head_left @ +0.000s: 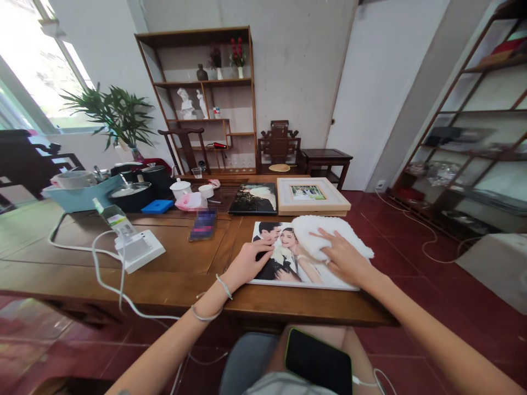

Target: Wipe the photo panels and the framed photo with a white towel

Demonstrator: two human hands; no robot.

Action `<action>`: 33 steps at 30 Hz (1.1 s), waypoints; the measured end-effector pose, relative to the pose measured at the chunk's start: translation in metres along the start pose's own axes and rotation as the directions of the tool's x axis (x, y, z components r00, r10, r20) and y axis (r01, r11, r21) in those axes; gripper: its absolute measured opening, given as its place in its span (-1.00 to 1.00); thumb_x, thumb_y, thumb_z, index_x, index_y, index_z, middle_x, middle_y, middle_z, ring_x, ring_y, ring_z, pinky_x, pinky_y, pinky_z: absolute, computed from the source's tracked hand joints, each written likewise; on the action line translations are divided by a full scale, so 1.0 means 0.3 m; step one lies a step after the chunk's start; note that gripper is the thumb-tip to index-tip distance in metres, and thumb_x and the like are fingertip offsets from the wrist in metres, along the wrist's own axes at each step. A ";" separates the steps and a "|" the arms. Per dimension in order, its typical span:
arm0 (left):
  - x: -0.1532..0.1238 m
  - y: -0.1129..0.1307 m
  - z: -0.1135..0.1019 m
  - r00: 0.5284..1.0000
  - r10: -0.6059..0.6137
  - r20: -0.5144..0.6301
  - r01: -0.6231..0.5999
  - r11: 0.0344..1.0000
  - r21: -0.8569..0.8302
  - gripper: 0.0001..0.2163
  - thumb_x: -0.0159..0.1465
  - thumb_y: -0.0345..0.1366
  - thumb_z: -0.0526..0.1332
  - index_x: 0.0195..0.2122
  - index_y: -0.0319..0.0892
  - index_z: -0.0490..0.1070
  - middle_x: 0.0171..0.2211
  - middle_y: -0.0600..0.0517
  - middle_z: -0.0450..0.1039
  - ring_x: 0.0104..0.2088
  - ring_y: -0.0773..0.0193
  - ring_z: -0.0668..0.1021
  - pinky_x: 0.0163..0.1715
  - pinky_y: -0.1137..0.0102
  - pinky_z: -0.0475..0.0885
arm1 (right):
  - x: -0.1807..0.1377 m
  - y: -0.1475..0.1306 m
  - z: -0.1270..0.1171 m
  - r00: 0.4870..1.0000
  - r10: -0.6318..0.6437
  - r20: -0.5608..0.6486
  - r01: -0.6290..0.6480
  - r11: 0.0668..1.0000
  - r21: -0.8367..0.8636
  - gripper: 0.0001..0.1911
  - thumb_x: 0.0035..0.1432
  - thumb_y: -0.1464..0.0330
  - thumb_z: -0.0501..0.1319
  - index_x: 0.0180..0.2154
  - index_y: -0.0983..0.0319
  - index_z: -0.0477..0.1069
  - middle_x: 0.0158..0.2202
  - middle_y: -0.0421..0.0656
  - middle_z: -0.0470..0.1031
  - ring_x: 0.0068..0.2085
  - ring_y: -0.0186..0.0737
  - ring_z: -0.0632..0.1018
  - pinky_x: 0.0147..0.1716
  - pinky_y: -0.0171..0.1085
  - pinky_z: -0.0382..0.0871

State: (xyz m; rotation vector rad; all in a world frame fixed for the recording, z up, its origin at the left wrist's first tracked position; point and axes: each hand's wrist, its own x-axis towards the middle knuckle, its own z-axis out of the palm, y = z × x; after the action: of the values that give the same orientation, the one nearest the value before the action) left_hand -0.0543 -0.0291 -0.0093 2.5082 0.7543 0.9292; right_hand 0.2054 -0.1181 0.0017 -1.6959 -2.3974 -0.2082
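A wedding photo panel [304,274] with a thin white edge lies flat near the table's front edge and shows a couple's portrait. My left hand [251,260] rests on its left part, fingers stretched out over the picture. On the panel's upper right lies a fluffy white cloth [308,236], which covers that part of the photo. My right hand [343,255] lies on top of this cloth with fingers spread. Just behind are a dark picture panel [253,200] and a light wooden picture frame [284,197] holding a small photo, side by side.
An open white box [142,252] and a white cable [96,269] are on the table's left, with pots [132,197], a blue bin [74,197] and white cups [181,189] behind. A black tablet-like device [319,359] lies on my lap, plugged into a cable.
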 end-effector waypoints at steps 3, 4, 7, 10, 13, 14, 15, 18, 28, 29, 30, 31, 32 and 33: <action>-0.002 -0.006 0.000 1.000 0.005 0.003 -0.005 1.000 -0.001 -0.80 0.23 -0.34 0.15 -0.21 -0.20 0.54 -0.09 -0.09 0.52 -0.03 0.15 0.53 0.01 0.25 0.41 | 0.070 0.073 0.016 0.999 0.042 -0.005 -0.043 0.999 -0.029 -0.60 -0.05 0.61 -0.01 -0.20 0.33 0.46 0.15 0.11 0.27 0.24 0.09 0.14 0.11 0.18 0.08; -0.003 -0.007 0.000 1.000 0.006 0.002 -0.006 1.000 0.000 -0.80 0.23 -0.34 0.15 -0.21 -0.19 0.55 -0.09 -0.09 0.52 -0.03 0.16 0.53 0.01 0.25 0.41 | 0.084 0.081 0.017 0.999 0.046 -0.004 -0.046 0.998 -0.034 -0.60 -0.05 0.61 -0.01 -0.19 0.34 0.45 0.14 0.12 0.28 0.24 0.09 0.15 0.10 0.18 0.09; -0.003 -0.007 0.002 1.000 0.004 -0.004 -0.004 1.000 0.001 -0.80 0.23 -0.34 0.15 -0.21 -0.18 0.55 -0.09 -0.07 0.52 -0.03 0.16 0.53 0.01 0.26 0.41 | 0.085 0.040 0.011 0.999 0.040 0.006 -0.039 0.999 -0.025 -0.58 -0.07 0.61 0.00 -0.20 0.31 0.47 0.20 0.05 0.20 0.24 0.12 0.12 0.11 0.21 0.05; -0.001 -0.002 0.004 1.000 0.003 -0.016 -0.004 1.000 -0.007 -0.80 0.23 -0.33 0.14 -0.20 -0.17 0.54 -0.10 -0.05 0.52 -0.04 0.16 0.53 0.01 0.25 0.41 | 0.026 -0.070 -0.013 0.999 0.011 0.048 -0.011 1.000 0.005 -0.56 -0.14 0.64 0.01 -0.25 0.27 0.49 0.23 -0.01 0.17 0.26 0.12 0.08 0.13 0.25 -0.03; 0.001 0.001 0.005 1.000 0.001 -0.018 -0.001 1.000 -0.012 -0.79 0.24 -0.31 0.14 -0.20 -0.18 0.54 -0.13 -0.05 0.55 -0.05 0.14 0.54 0.00 0.23 0.42 | -0.062 -0.187 -0.043 0.993 -0.073 0.097 0.071 0.997 0.030 -0.61 -0.16 0.64 0.03 -0.32 0.27 0.51 0.25 -0.02 0.12 0.27 0.15 0.02 0.16 0.26 -0.11; 0.001 0.000 0.006 1.000 0.001 -0.018 -0.001 1.000 -0.013 -0.79 0.24 -0.31 0.14 -0.20 -0.18 0.54 -0.13 -0.05 0.55 -0.05 0.13 0.54 0.01 0.23 0.42 | -0.089 -0.215 -0.051 0.989 -0.100 0.107 0.096 0.995 0.040 -0.62 -0.18 0.64 0.04 -0.35 0.26 0.50 0.26 -0.05 0.09 0.28 0.15 -0.01 0.17 0.26 -0.12; 0.000 -0.002 0.007 1.000 0.003 -0.017 -0.003 1.000 -0.015 -0.79 0.24 -0.31 0.13 -0.20 -0.17 0.54 -0.13 -0.05 0.55 -0.04 0.13 0.54 0.01 0.22 0.41 | -0.111 -0.234 -0.058 0.987 -0.118 0.113 0.113 0.992 0.053 -0.63 -0.19 0.64 0.04 -0.37 0.26 0.50 0.27 -0.07 0.08 0.28 0.15 -0.03 0.17 0.26 -0.14; -0.002 -0.012 0.010 1.000 0.013 -0.019 -0.014 1.000 -0.022 -0.80 0.24 -0.31 0.14 -0.19 -0.14 0.54 -0.12 -0.02 0.54 -0.03 0.13 0.53 0.02 0.21 0.41 | -0.136 -0.237 -0.070 0.986 -0.128 0.112 0.116 0.988 0.105 -0.66 -0.21 0.63 0.04 -0.41 0.25 0.47 0.27 -0.08 0.09 0.29 0.10 -0.03 0.19 0.22 -0.13; 0.000 -0.003 -0.002 1.000 0.003 0.019 -0.003 1.000 -0.018 -0.78 0.25 -0.31 0.14 -0.18 -0.19 0.53 -0.09 -0.07 0.52 0.00 0.14 0.51 0.03 0.25 0.39 | 0.113 0.048 -0.047 0.995 0.037 0.098 -0.042 0.998 0.047 -0.65 -0.07 0.60 -0.02 -0.26 0.33 0.42 -0.11 0.11 0.46 -0.04 0.05 0.43 -0.08 -0.01 0.29; 0.000 -0.004 -0.002 1.000 0.000 0.019 0.000 1.000 -0.018 -0.79 0.25 -0.31 0.14 -0.18 -0.19 0.53 -0.08 -0.07 0.52 0.00 0.15 0.50 0.04 0.25 0.39 | 0.133 0.064 -0.045 0.994 0.049 0.093 -0.053 0.998 0.044 -0.66 -0.07 0.60 -0.03 -0.27 0.33 0.41 -0.17 0.10 0.48 -0.10 0.04 0.46 -0.13 -0.03 0.31; -0.001 -0.005 -0.002 1.000 0.001 0.017 0.000 1.000 -0.019 -0.79 0.25 -0.31 0.14 -0.18 -0.18 0.53 -0.08 -0.06 0.51 0.00 0.15 0.50 0.04 0.24 0.39 | 0.147 0.074 -0.042 0.995 0.056 0.086 -0.060 0.997 0.043 -0.66 -0.07 0.60 -0.04 -0.28 0.33 0.41 -0.19 0.09 0.49 -0.14 0.03 0.48 -0.15 -0.04 0.32; -0.001 -0.006 -0.002 1.000 0.003 0.012 -0.003 1.000 -0.022 -0.79 0.25 -0.31 0.14 -0.18 -0.17 0.53 -0.08 -0.06 0.52 0.00 0.15 0.50 0.04 0.23 0.39 | 0.156 0.079 -0.039 0.995 0.060 0.079 -0.064 0.997 0.043 -0.66 -0.07 0.60 -0.04 -0.29 0.32 0.41 -0.19 0.09 0.49 -0.16 0.02 0.48 -0.15 -0.04 0.32; -0.002 -0.005 -0.003 1.000 0.006 0.006 -0.005 1.000 -0.025 -0.80 0.25 -0.31 0.14 -0.18 -0.16 0.53 -0.08 -0.05 0.52 0.00 0.14 0.51 0.03 0.22 0.39 | 0.159 0.078 -0.036 0.996 0.061 0.072 -0.064 0.997 0.043 -0.65 -0.08 0.60 -0.04 -0.29 0.31 0.41 -0.15 0.09 0.48 -0.13 0.02 0.48 -0.12 -0.03 0.30; -0.002 -0.004 -0.003 1.000 0.007 0.002 -0.007 1.000 -0.027 -0.80 0.25 -0.31 0.14 -0.19 -0.15 0.53 -0.09 -0.05 0.52 0.00 0.14 0.51 0.03 0.21 0.40 | 0.157 0.071 -0.032 0.996 0.058 0.067 -0.061 0.997 0.043 -0.64 -0.08 0.60 -0.04 -0.28 0.31 0.42 -0.08 0.09 0.45 -0.08 0.02 0.46 -0.07 -0.01 0.27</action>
State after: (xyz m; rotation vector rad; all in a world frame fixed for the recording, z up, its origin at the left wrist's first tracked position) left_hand -0.0557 -0.0283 -0.0094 2.4898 0.7277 0.9335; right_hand 0.2111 -0.0701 0.0224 -1.7770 -2.3744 -0.0905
